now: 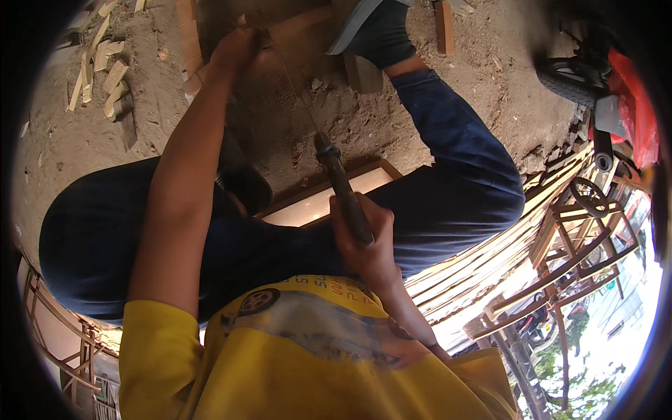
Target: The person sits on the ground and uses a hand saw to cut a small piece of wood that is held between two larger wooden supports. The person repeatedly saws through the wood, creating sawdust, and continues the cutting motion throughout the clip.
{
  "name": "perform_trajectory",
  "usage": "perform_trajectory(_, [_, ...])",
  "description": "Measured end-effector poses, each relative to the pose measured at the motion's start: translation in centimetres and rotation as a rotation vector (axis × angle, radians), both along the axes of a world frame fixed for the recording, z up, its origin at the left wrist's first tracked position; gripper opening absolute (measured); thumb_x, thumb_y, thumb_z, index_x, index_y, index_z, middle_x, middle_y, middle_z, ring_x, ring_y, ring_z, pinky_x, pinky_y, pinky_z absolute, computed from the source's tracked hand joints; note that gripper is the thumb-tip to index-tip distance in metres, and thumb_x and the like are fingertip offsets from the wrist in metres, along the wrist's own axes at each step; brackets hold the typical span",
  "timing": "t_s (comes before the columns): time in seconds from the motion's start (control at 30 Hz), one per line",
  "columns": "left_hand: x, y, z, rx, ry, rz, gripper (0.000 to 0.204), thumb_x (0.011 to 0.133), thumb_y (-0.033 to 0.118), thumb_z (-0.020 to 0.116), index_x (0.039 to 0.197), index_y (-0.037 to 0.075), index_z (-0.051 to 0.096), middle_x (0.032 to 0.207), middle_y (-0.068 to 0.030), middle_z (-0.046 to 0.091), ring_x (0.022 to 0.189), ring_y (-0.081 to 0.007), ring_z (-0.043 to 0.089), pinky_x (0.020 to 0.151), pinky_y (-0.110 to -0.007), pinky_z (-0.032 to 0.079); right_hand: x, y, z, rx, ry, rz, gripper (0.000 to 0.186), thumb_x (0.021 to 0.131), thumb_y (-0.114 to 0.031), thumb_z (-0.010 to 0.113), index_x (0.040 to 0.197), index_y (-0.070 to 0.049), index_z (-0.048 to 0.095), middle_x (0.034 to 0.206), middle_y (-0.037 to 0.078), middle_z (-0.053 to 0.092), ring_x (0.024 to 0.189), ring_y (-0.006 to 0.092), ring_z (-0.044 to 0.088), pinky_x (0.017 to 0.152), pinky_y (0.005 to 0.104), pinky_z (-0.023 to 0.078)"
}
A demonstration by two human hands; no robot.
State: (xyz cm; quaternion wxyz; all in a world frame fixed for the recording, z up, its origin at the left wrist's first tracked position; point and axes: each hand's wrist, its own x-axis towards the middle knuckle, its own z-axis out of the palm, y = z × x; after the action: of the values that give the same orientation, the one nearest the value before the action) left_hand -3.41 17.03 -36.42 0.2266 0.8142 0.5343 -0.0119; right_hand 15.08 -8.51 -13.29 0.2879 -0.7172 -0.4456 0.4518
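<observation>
My right hand [367, 241] wraps round the thick dark handle [343, 185] of a long, thin tool. From the handle's front end a narrow rod or cord [294, 84] runs up toward my left hand; its exact kind is unclear. My left hand [238, 54] reaches far forward near the top edge, its fingers closed on something that shadow and blur hide. Reddish-brown wood [301, 19] lies just beyond it. Between my legs is a wooden frame [329, 190] with a pale panel.
Cut wood offcuts [112, 77] lie on the dirt floor at the far left. My dark-shod foot [378, 35] rests beside a wood block [362, 73]. Toward the right are a tyre [570, 77], red plastic [633, 105], stacked wooden strips [455, 280] and a wooden frame structure [581, 241].
</observation>
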Motion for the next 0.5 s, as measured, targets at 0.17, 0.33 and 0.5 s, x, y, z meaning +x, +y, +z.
perform_trajectory(0.17, [-2.3, 0.6, -4.8, 0.164, -0.069, -0.132, 0.039, 0.078, 0.029, 0.071, 0.103, 0.001, 0.061, 0.093, -0.0186, 0.068, 0.091, -0.0368, 0.066, 0.078, -0.048, 0.053, -1.4, 3.9, -2.5, 0.019, 0.058, 0.028, 0.018, 0.090, -0.004, 0.063, 0.074, 0.002, 0.057, 0.054, 0.001, 0.047, 0.053, 0.0024, 0.039, 0.044, 0.0261, 0.033])
perform_trajectory(0.33, [0.0, -0.4, -0.3, 0.116, 0.022, 0.027, 0.035, 0.081, 0.031, 0.070, 0.100, 0.002, 0.066, 0.095, -0.0166, 0.069, 0.093, -0.0331, 0.068, 0.077, -0.046, 0.056, 0.6, -2.3, 1.3, -0.017, -0.115, -0.004, 0.012, 0.089, -0.005, 0.064, 0.080, 0.002, 0.061, 0.056, -0.001, 0.047, 0.052, 0.0033, 0.038, 0.044, 0.0258, 0.032])
perform_trajectory(0.5, [1.0, 0.9, -2.9, 0.001, 0.074, -0.060, 0.045, 0.078, 0.035, 0.073, 0.110, 0.006, 0.063, 0.101, -0.0210, 0.067, 0.097, -0.0332, 0.066, 0.083, -0.047, 0.052, -1.7, 6.8, -5.6, -0.032, 0.138, -0.070, 0.014, 0.089, -0.006, 0.065, 0.078, 0.002, 0.059, 0.056, -0.003, 0.045, 0.054, 0.0021, 0.038, 0.045, 0.0249, 0.031])
